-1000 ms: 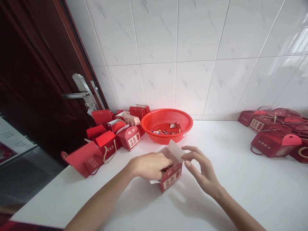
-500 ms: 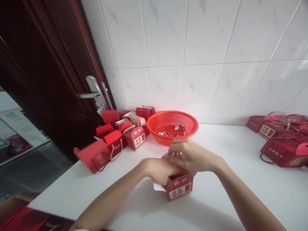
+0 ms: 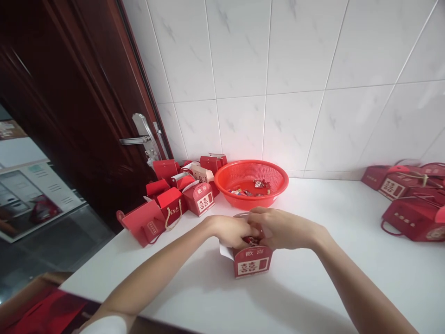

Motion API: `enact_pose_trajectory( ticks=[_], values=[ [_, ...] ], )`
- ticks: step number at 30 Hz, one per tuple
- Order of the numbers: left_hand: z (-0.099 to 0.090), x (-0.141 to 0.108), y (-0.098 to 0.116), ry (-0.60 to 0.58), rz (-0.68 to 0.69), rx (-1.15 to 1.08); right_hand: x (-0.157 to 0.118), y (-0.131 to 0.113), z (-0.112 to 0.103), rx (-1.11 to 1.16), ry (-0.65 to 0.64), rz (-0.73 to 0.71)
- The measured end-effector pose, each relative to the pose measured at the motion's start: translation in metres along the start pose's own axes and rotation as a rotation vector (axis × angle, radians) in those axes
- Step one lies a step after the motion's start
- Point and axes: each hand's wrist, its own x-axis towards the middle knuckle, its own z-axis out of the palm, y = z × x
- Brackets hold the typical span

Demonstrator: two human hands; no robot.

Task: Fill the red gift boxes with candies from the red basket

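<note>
- A small red gable-shaped cardboard box with cream and white lettering stands upright, its top open, on the smooth white desk, in front of the basin.
- The left hand reaches over the box's opening, fingers bent down into it; whether they grip anything, I cannot tell.
- The right hand curls over the opposite side, its fingers close to the left hand's; its grip is hidden too.
- Dark red wrapped sweets show between the hands inside the box.
- Behind it sits a round bright-red plastic basin with perforated sides, holding a few colourful wrapped sweets.
- Red cardboard gift boxes, several open, crowd the basin's left.
- More red cardboard boxes with cord handles cluster at far right.
</note>
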Motion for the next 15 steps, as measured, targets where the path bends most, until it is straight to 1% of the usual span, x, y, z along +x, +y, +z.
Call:
enact_pose_trajectory(
  ticks=[3,6,8,12,15],
  values=[
    [-0.001,0.005,0.000,0.002,-0.014,0.015,-0.002,0.001,0.000,-0.003,0.018,0.022],
    [0.003,0.011,-0.001,0.002,-0.044,0.028,-0.002,0.002,0.000,-0.013,0.045,0.008],
    [0.006,0.013,-0.001,-0.003,-0.057,0.032,-0.002,0.002,0.000,-0.032,0.033,0.010],
    [0.007,0.006,0.002,-0.019,-0.063,-0.001,-0.005,0.001,-0.004,0.001,0.007,0.025],
    [0.003,-0.003,0.003,0.050,-0.051,-0.052,-0.008,0.001,-0.009,0.079,-0.007,0.041]
  ],
)
